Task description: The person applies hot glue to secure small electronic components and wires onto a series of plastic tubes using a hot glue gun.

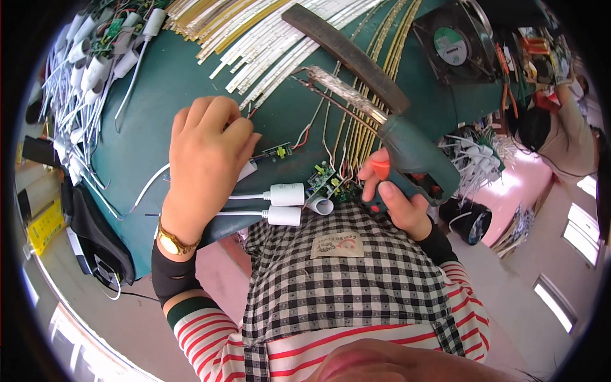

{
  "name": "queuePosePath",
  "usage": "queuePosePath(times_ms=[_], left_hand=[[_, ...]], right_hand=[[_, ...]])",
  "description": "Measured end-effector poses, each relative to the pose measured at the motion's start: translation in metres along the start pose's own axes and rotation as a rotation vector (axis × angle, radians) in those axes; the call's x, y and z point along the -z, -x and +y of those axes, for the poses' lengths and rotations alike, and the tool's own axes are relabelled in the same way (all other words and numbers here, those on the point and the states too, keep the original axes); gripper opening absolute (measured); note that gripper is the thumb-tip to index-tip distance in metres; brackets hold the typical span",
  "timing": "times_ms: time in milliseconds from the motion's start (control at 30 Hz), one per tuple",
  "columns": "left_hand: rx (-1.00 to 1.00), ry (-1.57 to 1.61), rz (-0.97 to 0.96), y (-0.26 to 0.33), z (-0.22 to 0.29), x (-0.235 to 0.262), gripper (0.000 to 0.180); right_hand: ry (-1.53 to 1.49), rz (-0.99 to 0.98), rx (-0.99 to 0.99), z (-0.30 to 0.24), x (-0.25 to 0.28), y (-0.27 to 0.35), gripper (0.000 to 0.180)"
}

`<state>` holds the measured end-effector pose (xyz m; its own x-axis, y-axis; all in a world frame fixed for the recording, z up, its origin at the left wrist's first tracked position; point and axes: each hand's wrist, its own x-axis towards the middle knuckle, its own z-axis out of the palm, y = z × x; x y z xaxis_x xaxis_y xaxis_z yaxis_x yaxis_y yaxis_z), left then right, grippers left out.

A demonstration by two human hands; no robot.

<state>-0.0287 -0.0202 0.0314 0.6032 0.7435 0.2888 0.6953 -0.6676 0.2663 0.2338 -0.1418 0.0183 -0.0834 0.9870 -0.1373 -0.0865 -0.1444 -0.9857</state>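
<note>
the right hand is closed around the grip of a green glue gun, finger by the orange trigger, its foil-wrapped nozzle reaching up and left over the green bench. the left hand is curled shut, fingertips pinching thin wires that lead to a small circuit board just right of it; whether the nozzle tip meets that board cannot be told. as a judgement, the work looks midway: two white capsules with cords lie near the bench's front edge beside another board, seemingly waiting, while a big heap of white capsules and wires sits at the far left and a sheaf of pale strips fans across the top. no glue is visible on the held board. room is tight: the hands work close to the near edge, against the person's checked apron, with a dark bar crossing above the gun and a black fan at upper right. bare bench lies left of the left hand, toward the heap. another person sits at the far right, well apart.
</note>
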Motion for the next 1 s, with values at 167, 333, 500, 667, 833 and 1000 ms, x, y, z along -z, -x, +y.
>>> queuePosePath(times_ms=[167, 333, 500, 667, 833, 1000], left_hand=[[0.034, -0.161, -0.001, 0.001, 0.002, -0.009, 0.018], [0.035, -0.139, -0.025, 0.003, -0.003, -0.012, 0.018], [0.085, -0.064, -0.143, -0.001, -0.013, -0.009, 0.018], [0.004, 0.034, -0.23, -0.009, -0.021, -0.008, 0.016], [0.238, 0.241, -0.001, -0.003, -0.019, -0.021, 0.011], [0.363, 0.324, -0.005, -0.008, -0.011, -0.029, 0.01]], right_hand=[[0.009, 0.005, -0.007, -0.002, -0.003, 0.001, 0.038], [-0.006, -0.011, 0.029, 0.001, 0.001, 0.002, 0.037], [-0.03, 0.003, 0.011, 0.001, 0.001, 0.004, 0.038], [-0.018, 0.026, 0.044, 0.004, 0.002, 0.007, 0.038], [0.0, 0.061, 0.055, 0.003, 0.002, 0.006, 0.036], [-0.025, 0.04, 0.056, 0.009, 0.0, 0.004, 0.036]])
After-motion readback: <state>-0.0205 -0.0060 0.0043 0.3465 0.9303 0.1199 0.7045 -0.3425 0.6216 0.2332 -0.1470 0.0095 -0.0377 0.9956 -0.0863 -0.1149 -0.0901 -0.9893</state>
